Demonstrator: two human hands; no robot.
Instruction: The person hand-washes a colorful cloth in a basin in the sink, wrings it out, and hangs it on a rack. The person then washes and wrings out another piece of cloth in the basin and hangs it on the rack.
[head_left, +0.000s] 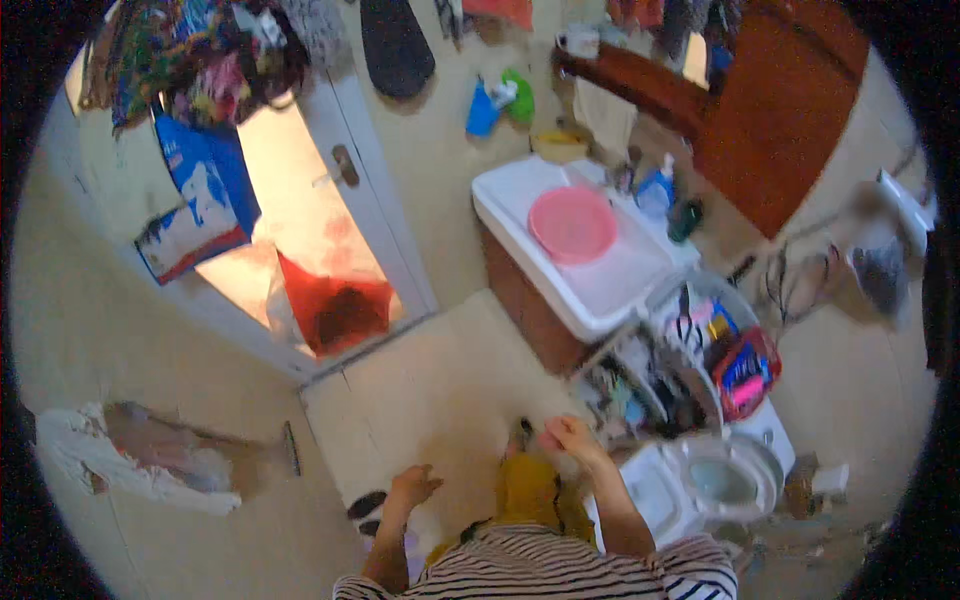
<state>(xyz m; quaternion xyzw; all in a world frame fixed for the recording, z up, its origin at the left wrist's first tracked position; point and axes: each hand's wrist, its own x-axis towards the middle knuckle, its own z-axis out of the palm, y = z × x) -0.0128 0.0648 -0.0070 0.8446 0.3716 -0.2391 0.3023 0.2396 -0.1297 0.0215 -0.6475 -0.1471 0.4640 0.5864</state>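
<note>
My left hand (415, 486) hangs over the pale tiled floor (405, 397), its fingers a little apart and nothing seen in it. Further right, my right hand (566, 436) is blurred, with curled fingers; whether it holds anything cannot be told. It is nearest to a rack of mixed items (626, 390) and the toilet (720, 480). Ahead stands a white washbasin (637, 277) on a brown cabinet (514, 292), with a round pink plastic basin (573, 225) in it. Dark slippers (367, 505) lie on the floor beside my left forearm.
An open doorway at the left shows a red mat (337, 300) beyond its sill. Clothes hang above a blue and white bag (202, 187). A red basket (748, 373) with packets stands behind the toilet. Bottles (656, 193) line the washbasin's back edge.
</note>
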